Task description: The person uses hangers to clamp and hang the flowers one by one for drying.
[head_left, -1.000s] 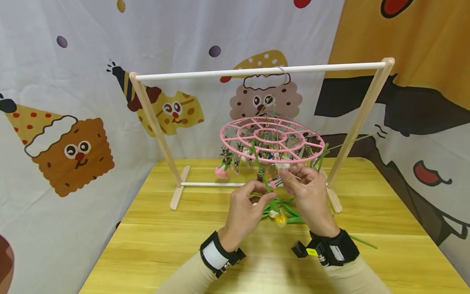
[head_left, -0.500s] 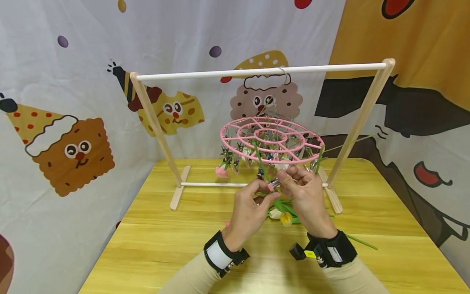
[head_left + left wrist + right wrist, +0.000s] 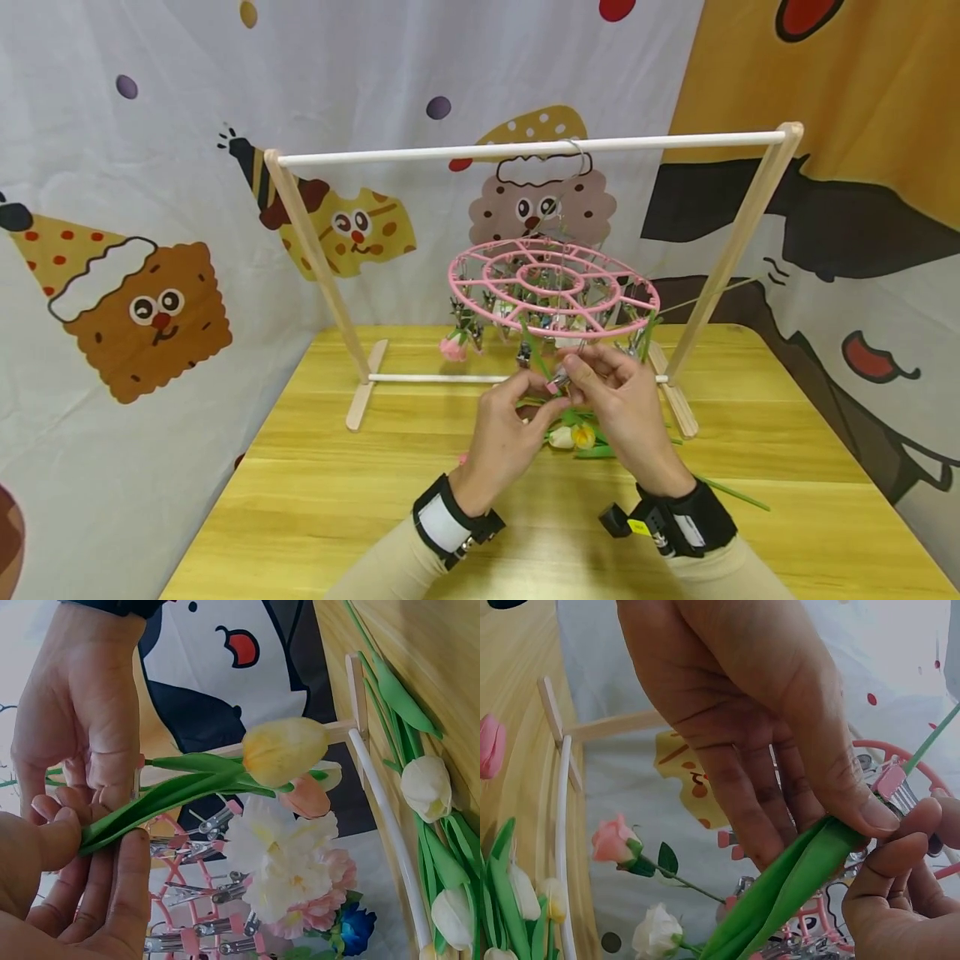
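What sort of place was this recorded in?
Probably a staged indoor filming corner: a cartoon-print cloth hangs as a backdrop, and a small rack bearing a pink clip hanger stands on the wood-grain table.

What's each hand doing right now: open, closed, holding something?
Left hand: closed, pinching the yellow tulip by its leafy stem.
Right hand: closed, pinching a pink-tipped metal clip.

The left hand [image 3: 99, 896] pinches a yellow tulip [image 3: 285, 752] by its green leaf [image 3: 159, 796], with the right hand [image 3: 86, 705] close beside. Behind the hands are metal clips [image 3: 217, 927], a white flower [image 3: 281, 851] and a blue flower [image 3: 356, 928]; beyond, white tulips [image 3: 426, 787] lie on a table [image 3: 446, 690].
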`<state>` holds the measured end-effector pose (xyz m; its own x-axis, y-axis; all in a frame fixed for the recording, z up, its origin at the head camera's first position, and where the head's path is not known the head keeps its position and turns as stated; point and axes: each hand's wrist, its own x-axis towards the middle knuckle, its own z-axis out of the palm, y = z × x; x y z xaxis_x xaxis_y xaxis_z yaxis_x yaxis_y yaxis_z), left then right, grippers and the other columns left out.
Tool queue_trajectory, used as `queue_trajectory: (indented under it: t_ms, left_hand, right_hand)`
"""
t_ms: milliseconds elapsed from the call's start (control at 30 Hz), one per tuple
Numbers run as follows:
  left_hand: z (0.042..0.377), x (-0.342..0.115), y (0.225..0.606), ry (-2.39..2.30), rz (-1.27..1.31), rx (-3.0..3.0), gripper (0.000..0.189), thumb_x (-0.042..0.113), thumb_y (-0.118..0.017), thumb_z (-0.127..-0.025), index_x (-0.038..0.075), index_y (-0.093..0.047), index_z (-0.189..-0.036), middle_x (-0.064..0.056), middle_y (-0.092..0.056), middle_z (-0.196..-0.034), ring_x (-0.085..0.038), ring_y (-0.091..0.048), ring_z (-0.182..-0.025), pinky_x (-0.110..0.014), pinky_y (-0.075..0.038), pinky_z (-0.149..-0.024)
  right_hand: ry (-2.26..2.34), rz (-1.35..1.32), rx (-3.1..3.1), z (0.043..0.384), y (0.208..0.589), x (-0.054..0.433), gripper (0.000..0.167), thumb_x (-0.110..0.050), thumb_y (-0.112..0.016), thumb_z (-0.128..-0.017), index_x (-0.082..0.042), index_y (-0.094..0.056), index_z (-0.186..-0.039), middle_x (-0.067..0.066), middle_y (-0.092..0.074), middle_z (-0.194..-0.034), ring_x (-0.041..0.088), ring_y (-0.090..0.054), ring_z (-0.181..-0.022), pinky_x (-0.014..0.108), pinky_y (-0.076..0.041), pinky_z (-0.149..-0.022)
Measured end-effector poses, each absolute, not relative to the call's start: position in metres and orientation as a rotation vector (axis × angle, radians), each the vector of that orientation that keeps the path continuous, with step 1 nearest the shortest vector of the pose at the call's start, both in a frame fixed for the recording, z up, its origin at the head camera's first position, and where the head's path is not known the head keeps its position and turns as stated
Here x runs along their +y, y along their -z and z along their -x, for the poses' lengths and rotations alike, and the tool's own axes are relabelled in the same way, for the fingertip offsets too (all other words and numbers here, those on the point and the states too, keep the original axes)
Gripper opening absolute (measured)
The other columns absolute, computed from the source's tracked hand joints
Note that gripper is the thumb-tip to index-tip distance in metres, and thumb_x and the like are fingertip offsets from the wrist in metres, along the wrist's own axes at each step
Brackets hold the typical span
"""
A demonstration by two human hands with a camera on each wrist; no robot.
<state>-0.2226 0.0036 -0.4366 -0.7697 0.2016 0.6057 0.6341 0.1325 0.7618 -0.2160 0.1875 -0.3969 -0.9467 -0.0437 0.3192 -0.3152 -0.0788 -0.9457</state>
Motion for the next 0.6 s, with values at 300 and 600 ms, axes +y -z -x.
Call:
queue_trajectory:
  t_ms: [300, 600]
  left_hand:
    - [0.221, -0.004, 0.441, 1.64, 0.835, -2.122, 0.018, 0.014, -0.088, -0.106, 0.008, -0.081, -0.121, -0.01, -0.087, -0.121, -0.023, -0.087, -0.11, -0.026, -0.073, -0.091]
    - [0.223, -0.014, 0.445, 1.571, 0.865, -2.166, 0.02, 0.015, -0.085, -0.108, 0.011, -0.081, -0.128, -0.008, -0.087, -0.127, -0.023, -0.086, -0.112, -0.026, -0.072, -0.094]
  right_hand:
    - [-2.065, -0.406, -2.074, 0.217, 0.402, 0.194, 0.031, -0.017, -0.072, -0.118, 0.004, -0.074, -0.14, 0.002, -0.088, -0.116, 0.01, -0.07, -0.078, 0.026, -0.067, -0.075]
    - [-2.028, -0.423, -2.099, 0.217, 0.403, 0.2, 0.033, -0.019, -0.072, -0.119, 0.0, -0.073, -0.145, -0.004, -0.088, -0.117, 0.011, -0.071, -0.082, 0.023, -0.064, -0.077]
